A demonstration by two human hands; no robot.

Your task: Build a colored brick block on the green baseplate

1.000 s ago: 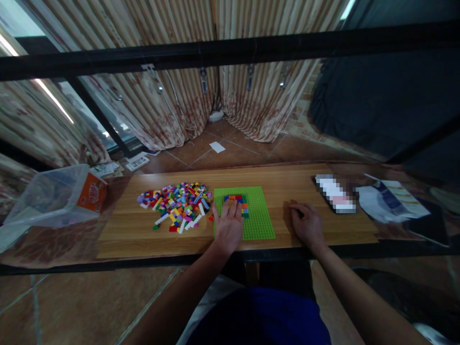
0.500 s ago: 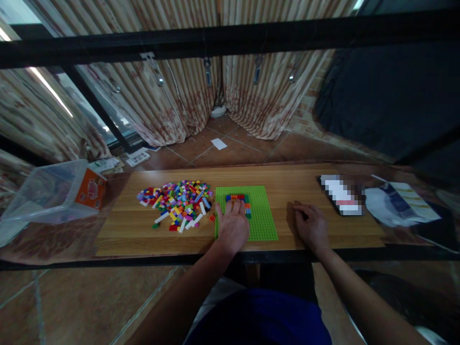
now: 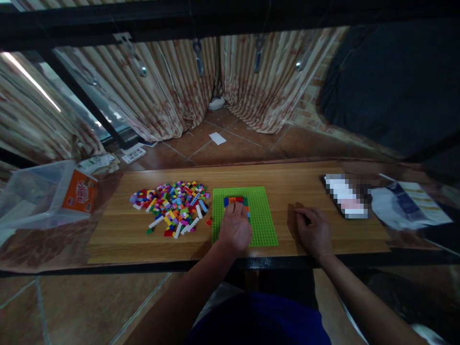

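The left hand lies palm down on the green baseplate, fingers stretched forward and pressing on a small block of bricks built on the plate's far half. Red, orange and blue studs show just past the fingertips, and a strip of mixed colours runs along the block's right edge. The hand grasps nothing; it rests flat, and whether a loose brick sits beneath it cannot be told. The right hand rests on the bare bench to the right of the plate, apart from it, fingers curled loosely under; whether it holds anything cannot be told.

The baseplate lies flat near the middle of the bench, its near edge close to the bench's front rim. Just off its left edge sits one loose red brick. Beyond that, farther left, a pile of loose bricks in many colours spreads over the wood, with a few white long pieces at its near side.

At the bench's left end a clear plastic tub lies tipped, with an orange box in it. To the right, well apart from the right hand, lies a blurred flat object, and past it some papers. Striped curtains hang behind, above a tiled floor.
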